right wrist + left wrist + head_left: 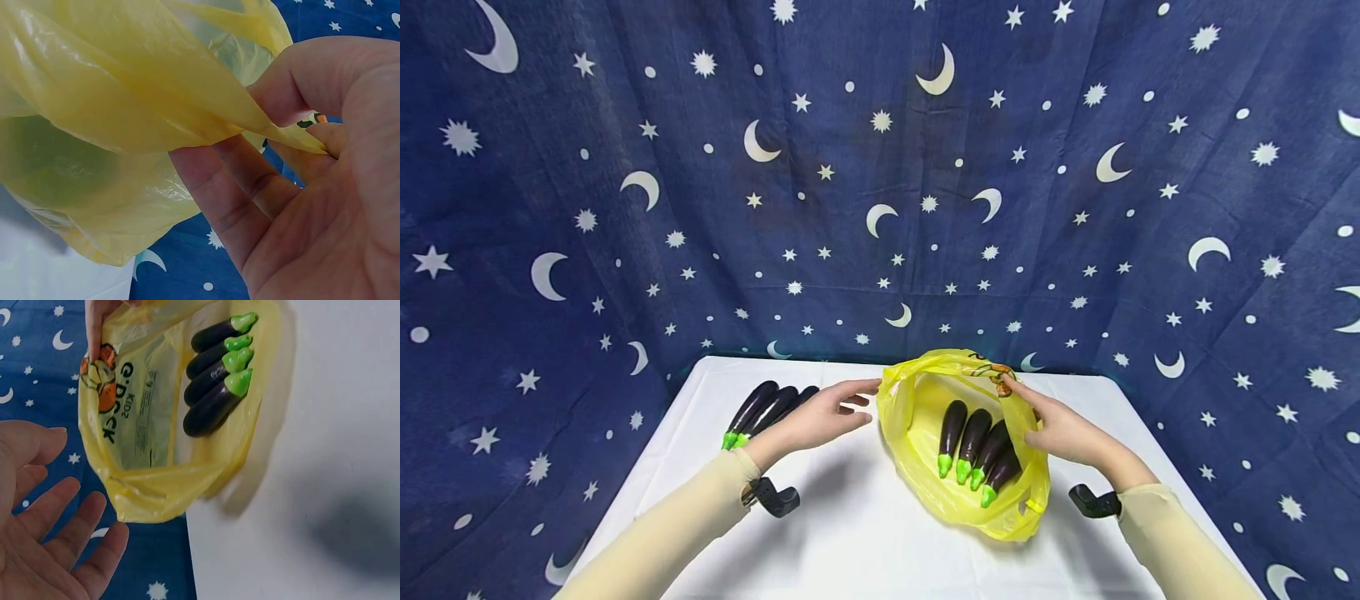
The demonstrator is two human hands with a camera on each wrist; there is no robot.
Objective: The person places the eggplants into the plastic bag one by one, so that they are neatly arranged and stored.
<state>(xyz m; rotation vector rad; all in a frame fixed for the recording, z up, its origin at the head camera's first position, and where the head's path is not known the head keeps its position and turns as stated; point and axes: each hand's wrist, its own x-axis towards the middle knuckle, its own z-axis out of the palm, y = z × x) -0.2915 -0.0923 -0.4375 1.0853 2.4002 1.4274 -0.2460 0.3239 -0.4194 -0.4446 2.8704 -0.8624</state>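
Observation:
A yellow plastic bag [897, 442] stands on the table with its mouth spread wide. Inside lie several dark eggplants [975, 435] with bright green stems, side by side. My right hand [1071, 429] holds the bag's right rim; in the right wrist view the thin yellow film [187, 125] runs between thumb and fingers. My left hand [827, 417] is at the bag's left rim, fingers loosely spread, fingertips right by the plastic in the left wrist view. More eggplants [751, 411] lie left of the left hand, partly hidden behind it.
A white cloth covers the table [850, 542]. Behind it hangs a dark blue curtain [820, 242] with moons and stars, close to the table's back edge. Black wrist mounts [775, 498] stick out below both wrists. Printed lettering and an orange picture [107, 394] mark the bag.

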